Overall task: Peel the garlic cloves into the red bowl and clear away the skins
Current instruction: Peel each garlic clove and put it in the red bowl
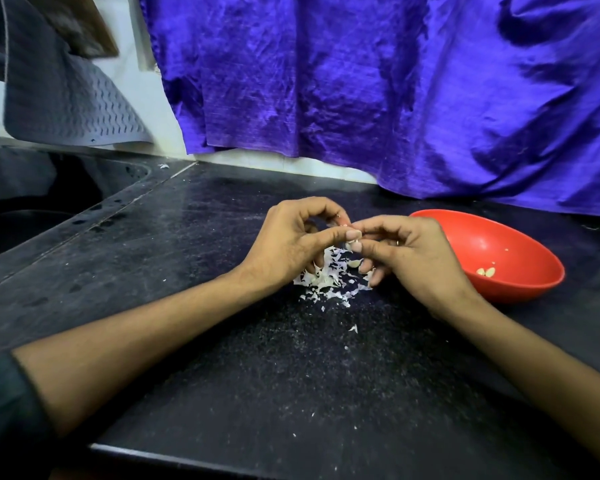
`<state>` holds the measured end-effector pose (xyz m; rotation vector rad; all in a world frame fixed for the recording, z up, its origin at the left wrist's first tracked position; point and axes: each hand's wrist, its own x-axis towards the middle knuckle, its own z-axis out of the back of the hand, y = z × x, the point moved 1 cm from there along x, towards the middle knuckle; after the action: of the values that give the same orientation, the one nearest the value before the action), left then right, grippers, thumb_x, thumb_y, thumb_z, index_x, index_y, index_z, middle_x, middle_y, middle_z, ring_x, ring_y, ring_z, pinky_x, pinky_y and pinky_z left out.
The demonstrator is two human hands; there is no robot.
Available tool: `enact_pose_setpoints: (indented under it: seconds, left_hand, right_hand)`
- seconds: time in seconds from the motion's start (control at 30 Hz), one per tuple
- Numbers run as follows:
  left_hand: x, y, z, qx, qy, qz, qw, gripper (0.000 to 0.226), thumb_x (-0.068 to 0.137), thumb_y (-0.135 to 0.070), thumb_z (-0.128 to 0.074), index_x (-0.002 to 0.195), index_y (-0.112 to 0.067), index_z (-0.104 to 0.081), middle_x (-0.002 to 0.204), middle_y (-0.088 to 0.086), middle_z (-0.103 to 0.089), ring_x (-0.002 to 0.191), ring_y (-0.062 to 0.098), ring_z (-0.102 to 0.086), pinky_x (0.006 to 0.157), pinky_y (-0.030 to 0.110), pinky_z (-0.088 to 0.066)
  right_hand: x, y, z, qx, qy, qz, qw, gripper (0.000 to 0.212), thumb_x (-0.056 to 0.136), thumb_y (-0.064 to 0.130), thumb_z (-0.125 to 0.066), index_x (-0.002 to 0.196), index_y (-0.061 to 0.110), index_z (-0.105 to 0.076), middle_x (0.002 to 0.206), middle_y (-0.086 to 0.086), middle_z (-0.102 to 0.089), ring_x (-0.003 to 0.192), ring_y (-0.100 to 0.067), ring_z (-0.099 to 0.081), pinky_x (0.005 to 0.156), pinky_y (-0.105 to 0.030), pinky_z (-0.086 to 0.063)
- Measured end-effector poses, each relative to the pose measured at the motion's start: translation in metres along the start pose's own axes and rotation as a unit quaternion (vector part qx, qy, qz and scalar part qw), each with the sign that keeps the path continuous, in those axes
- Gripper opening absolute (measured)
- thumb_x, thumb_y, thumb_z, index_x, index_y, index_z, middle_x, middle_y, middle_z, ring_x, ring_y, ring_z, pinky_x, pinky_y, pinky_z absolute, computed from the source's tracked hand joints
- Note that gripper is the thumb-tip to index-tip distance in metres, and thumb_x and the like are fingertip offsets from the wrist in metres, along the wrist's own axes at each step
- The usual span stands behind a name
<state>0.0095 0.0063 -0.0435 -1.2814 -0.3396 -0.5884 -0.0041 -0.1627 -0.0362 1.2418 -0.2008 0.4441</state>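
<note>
Between my fingertips sits a small pale garlic clove (pixel 353 242), mostly hidden, only a glossy whitish sliver showing where the thumbs meet; I cannot tell how much skin clings to it. My left hand (pixel 291 237) pinches it with curled thumb and forefinger from one side; my right hand (pixel 409 251) pinches it from the other, fingers bent inward, a thin ring on one of them. Directly under my fingers lies a heap of torn white papery garlic skins (pixel 329 277), ragged and flaky, with another pale clove (pixel 354 263) among them just below my right fingertips; a few stray flakes (pixel 353 328) are scattered nearer my body. Just beyond my right knuckles stands the round red plastic bowl (pixel 520 237), holding a couple of peeled cream-coloured cloves (pixel 486 271) low on its inner wall. All this rests on a speckled black stone counter (pixel 222 358); behind my fingers hangs a crumpled violet-blue cloth (pixel 361 81).
</note>
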Motion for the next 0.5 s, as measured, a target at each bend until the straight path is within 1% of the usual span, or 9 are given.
enact_pose_setpoints:
  seconds: [0.1,0.23,0.3,0.4,0.5]
  left_hand:
    - [0.0001,0.0006,-0.0006,-0.012,0.005,0.006,1.0,0.011,0.082,-0.019,-0.076,0.08,-0.015,-0.066,0.061,-0.009,-0.063,0.042,0.015,-0.053,0.043,0.03,-0.048]
    - [0.0003,-0.0004,-0.0016,-0.039,0.029,0.036,0.998,0.011,0.087,-0.015,-0.07,0.081,-0.012,-0.061,0.054,-0.008,-0.059,0.042,0.012,-0.051,0.043,0.027,-0.046]
    - [0.0001,-0.0011,-0.0022,-0.053,0.044,0.051,0.996,0.011,0.089,-0.014,-0.067,0.082,-0.011,-0.059,0.051,-0.008,-0.058,0.04,0.01,-0.049,0.043,0.027,-0.045]
    - [-0.0003,-0.0014,-0.0023,-0.067,0.052,0.062,0.994,0.012,0.088,-0.015,-0.067,0.081,-0.01,-0.059,0.051,-0.007,-0.056,0.04,0.012,-0.048,0.041,0.027,-0.044]
    - [-0.0008,0.0,-0.0024,-0.066,0.05,0.066,0.994,0.013,0.088,-0.016,-0.067,0.079,-0.012,-0.059,0.05,-0.005,-0.054,0.039,0.014,-0.047,0.039,0.026,-0.043]
  right_hand:
    - [-0.0006,0.0009,-0.001,0.043,0.007,-0.031,0.999,0.022,0.083,-0.005,-0.065,0.087,0.015,-0.072,0.059,0.0,-0.065,0.048,-0.008,-0.058,0.044,-0.021,-0.051]
    - [-0.0021,0.0051,-0.0017,0.091,0.017,-0.056,0.994,0.021,0.083,-0.008,-0.063,0.088,0.01,-0.072,0.056,-0.002,-0.064,0.045,-0.007,-0.057,0.043,-0.015,-0.046]
    - [-0.0021,0.0065,-0.002,0.099,0.019,-0.065,0.993,0.02,0.083,-0.009,-0.063,0.09,0.007,-0.072,0.059,-0.006,-0.064,0.045,-0.008,-0.058,0.044,-0.014,-0.046]
    - [-0.0023,0.0075,-0.003,0.102,0.022,-0.076,0.992,0.019,0.082,-0.009,-0.063,0.091,0.005,-0.071,0.066,-0.015,-0.061,0.046,-0.009,-0.058,0.044,-0.015,-0.047]
    - [-0.0023,0.0075,-0.0038,0.102,0.025,-0.082,0.991,0.02,0.082,-0.01,-0.062,0.09,0.006,-0.071,0.06,-0.01,-0.061,0.047,-0.009,-0.057,0.046,-0.017,-0.05]
